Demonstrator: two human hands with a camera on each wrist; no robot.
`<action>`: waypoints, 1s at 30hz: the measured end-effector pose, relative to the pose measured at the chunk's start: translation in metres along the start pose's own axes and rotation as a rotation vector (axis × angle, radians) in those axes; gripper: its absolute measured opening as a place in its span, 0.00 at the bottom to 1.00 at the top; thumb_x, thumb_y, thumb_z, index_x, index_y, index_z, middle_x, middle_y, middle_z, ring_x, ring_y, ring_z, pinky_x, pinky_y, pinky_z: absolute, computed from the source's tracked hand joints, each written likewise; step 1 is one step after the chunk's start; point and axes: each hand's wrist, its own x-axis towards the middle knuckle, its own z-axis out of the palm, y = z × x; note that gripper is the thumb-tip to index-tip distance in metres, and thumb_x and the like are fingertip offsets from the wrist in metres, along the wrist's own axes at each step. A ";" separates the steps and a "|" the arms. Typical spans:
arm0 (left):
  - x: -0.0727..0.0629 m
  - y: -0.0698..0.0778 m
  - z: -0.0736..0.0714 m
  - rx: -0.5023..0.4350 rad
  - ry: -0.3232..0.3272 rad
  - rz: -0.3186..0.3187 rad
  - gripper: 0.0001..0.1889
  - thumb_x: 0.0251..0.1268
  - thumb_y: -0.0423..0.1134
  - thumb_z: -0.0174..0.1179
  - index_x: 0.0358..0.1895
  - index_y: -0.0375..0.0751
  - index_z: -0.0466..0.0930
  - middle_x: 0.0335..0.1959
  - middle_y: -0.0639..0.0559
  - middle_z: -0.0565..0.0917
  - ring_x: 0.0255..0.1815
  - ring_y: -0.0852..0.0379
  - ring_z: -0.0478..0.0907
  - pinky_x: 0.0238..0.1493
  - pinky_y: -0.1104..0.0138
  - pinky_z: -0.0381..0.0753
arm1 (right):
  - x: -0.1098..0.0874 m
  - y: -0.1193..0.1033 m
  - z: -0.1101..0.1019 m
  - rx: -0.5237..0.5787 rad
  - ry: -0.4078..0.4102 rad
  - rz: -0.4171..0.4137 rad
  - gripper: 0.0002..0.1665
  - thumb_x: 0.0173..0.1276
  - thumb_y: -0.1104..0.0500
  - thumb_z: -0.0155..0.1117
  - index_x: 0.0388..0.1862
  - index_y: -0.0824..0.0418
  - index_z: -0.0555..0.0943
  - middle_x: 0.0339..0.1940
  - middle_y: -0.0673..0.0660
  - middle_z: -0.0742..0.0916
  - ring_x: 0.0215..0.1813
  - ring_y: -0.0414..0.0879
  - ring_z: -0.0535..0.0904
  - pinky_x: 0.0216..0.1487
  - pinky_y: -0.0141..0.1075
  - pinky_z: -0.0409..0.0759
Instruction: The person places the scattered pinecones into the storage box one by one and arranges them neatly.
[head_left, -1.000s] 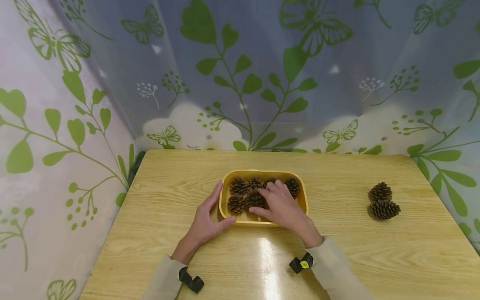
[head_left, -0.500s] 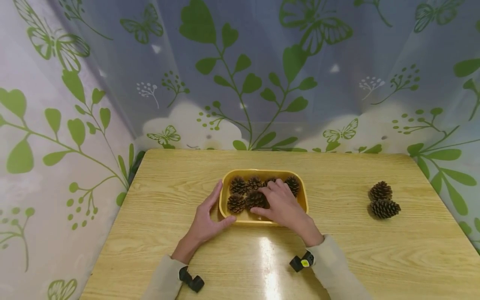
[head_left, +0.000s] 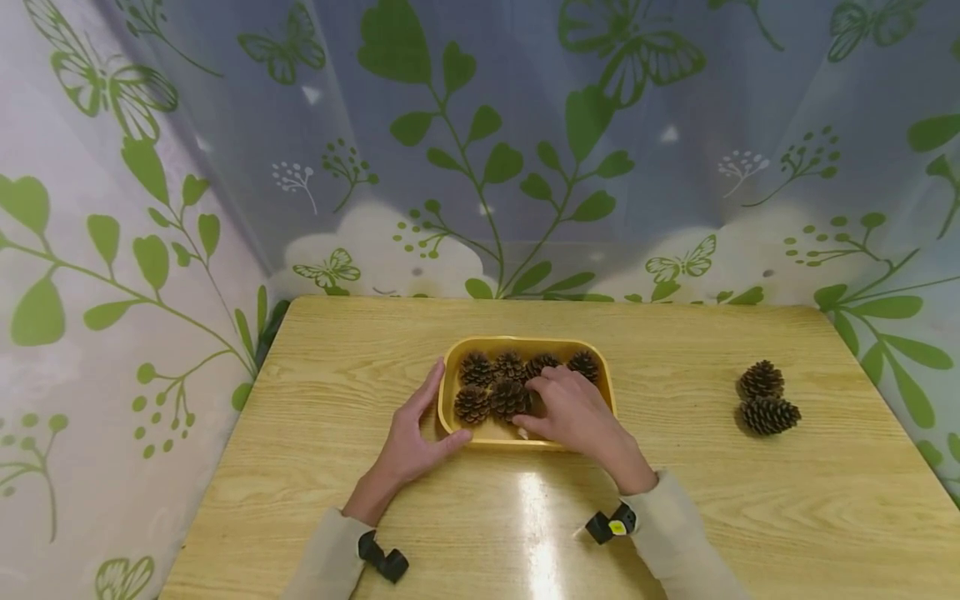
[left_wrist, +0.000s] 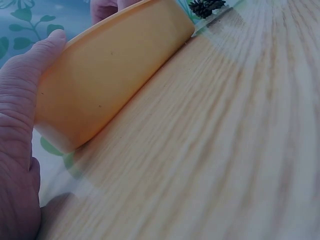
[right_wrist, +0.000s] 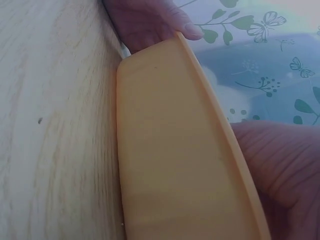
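A yellow box (head_left: pixel 495 438) with low walls stands on the table, holding several brown pine cones. Four fingers of my left hand (head_left: pixel 411 442) lie along its left end while the thumb lies on the front rim, so the hand holds that corner. In the left wrist view the thumb (left_wrist: pixel 47 47) touches the rim. My right hand (head_left: pixel 573 412) reaches over the box's front right part, thumb and forefinger apart beside a front-row pine cone (head_left: pixel 509 400). What lies under its palm is hidden. The right wrist view shows mainly the box's front wall (right_wrist: pixel 165 140).
Two pine cones (head_left: pixel 769 415) sit close together on the right side of the wooden table (head_left: pixel 337 350). A patterned curtain (head_left: pixel 525 167) hangs behind the table and along its left side.
My right hand has drawn back slightly to the right, uncovering more of the back-row pine cones. The front-row pine cone beside its fingers stays in the box. The left hand has not moved.
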 end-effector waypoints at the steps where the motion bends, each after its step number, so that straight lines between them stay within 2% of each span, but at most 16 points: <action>1: 0.000 0.001 0.000 -0.002 0.000 -0.004 0.55 0.56 0.34 0.78 0.83 0.32 0.52 0.83 0.33 0.56 0.84 0.39 0.53 0.81 0.68 0.51 | 0.000 0.000 0.000 0.000 0.005 -0.002 0.33 0.61 0.39 0.80 0.50 0.65 0.89 0.43 0.58 0.90 0.44 0.53 0.85 0.47 0.47 0.86; 4: 0.000 0.004 -0.001 0.008 -0.003 -0.004 0.55 0.56 0.35 0.78 0.83 0.31 0.52 0.83 0.33 0.57 0.84 0.38 0.53 0.80 0.68 0.52 | 0.000 0.000 0.001 -0.003 0.012 0.002 0.32 0.61 0.39 0.80 0.48 0.65 0.90 0.44 0.59 0.91 0.44 0.54 0.86 0.49 0.48 0.86; 5: 0.001 0.009 -0.002 0.003 -0.006 -0.014 0.54 0.55 0.33 0.77 0.83 0.30 0.52 0.82 0.32 0.57 0.83 0.38 0.53 0.80 0.69 0.52 | 0.000 0.000 0.002 -0.007 0.016 0.003 0.32 0.61 0.39 0.80 0.47 0.65 0.90 0.43 0.59 0.91 0.43 0.54 0.86 0.48 0.48 0.85; 8: 0.002 0.008 -0.001 0.010 -0.006 -0.013 0.54 0.56 0.33 0.77 0.83 0.30 0.52 0.82 0.32 0.57 0.83 0.37 0.53 0.80 0.69 0.52 | 0.000 0.001 0.003 -0.013 0.024 0.001 0.31 0.61 0.38 0.79 0.46 0.64 0.90 0.41 0.58 0.91 0.41 0.52 0.85 0.45 0.46 0.85; 11: 0.001 -0.005 0.002 0.015 0.000 -0.009 0.55 0.55 0.33 0.78 0.84 0.32 0.52 0.83 0.34 0.56 0.84 0.37 0.52 0.81 0.67 0.50 | -0.001 0.002 0.005 -0.009 0.035 -0.012 0.30 0.61 0.37 0.79 0.43 0.63 0.91 0.38 0.57 0.91 0.38 0.50 0.85 0.42 0.44 0.85; 14: 0.000 -0.022 0.005 0.026 0.007 0.001 0.57 0.55 0.35 0.79 0.85 0.37 0.51 0.84 0.38 0.55 0.84 0.39 0.52 0.82 0.65 0.50 | -0.002 0.004 0.004 0.007 0.029 -0.021 0.29 0.62 0.37 0.78 0.43 0.63 0.92 0.38 0.57 0.91 0.37 0.49 0.86 0.44 0.45 0.86; 16: 0.000 -0.031 0.006 0.035 0.009 -0.005 0.58 0.54 0.37 0.79 0.86 0.43 0.50 0.85 0.42 0.55 0.85 0.43 0.51 0.82 0.65 0.50 | -0.003 0.005 0.003 0.025 0.017 -0.017 0.29 0.64 0.38 0.77 0.45 0.63 0.91 0.39 0.57 0.91 0.36 0.48 0.85 0.43 0.44 0.86; 19: -0.001 -0.035 0.006 0.035 0.006 -0.009 0.58 0.55 0.40 0.80 0.86 0.49 0.50 0.85 0.46 0.55 0.85 0.46 0.51 0.82 0.63 0.51 | -0.006 0.007 -0.001 0.077 0.008 -0.001 0.30 0.66 0.39 0.76 0.51 0.63 0.90 0.40 0.57 0.90 0.34 0.45 0.82 0.40 0.42 0.84; 21: -0.001 -0.036 0.006 0.031 0.006 -0.016 0.58 0.56 0.42 0.80 0.86 0.52 0.50 0.85 0.50 0.54 0.85 0.48 0.51 0.83 0.62 0.51 | -0.010 0.008 -0.005 0.132 0.012 0.014 0.30 0.67 0.41 0.76 0.54 0.64 0.88 0.38 0.55 0.89 0.31 0.41 0.78 0.33 0.38 0.80; 26: -0.002 -0.035 0.005 0.034 0.008 -0.015 0.58 0.57 0.45 0.79 0.86 0.52 0.50 0.85 0.52 0.54 0.85 0.49 0.51 0.83 0.61 0.51 | -0.019 0.013 -0.014 0.244 0.073 0.030 0.30 0.66 0.46 0.78 0.59 0.63 0.86 0.29 0.51 0.82 0.26 0.36 0.69 0.26 0.32 0.70; 30: -0.002 -0.035 0.005 0.041 0.009 -0.015 0.58 0.57 0.45 0.79 0.86 0.51 0.50 0.85 0.50 0.54 0.85 0.49 0.51 0.83 0.59 0.51 | -0.026 0.018 -0.020 0.280 0.110 0.023 0.31 0.65 0.48 0.80 0.60 0.65 0.85 0.27 0.50 0.80 0.26 0.37 0.66 0.26 0.31 0.67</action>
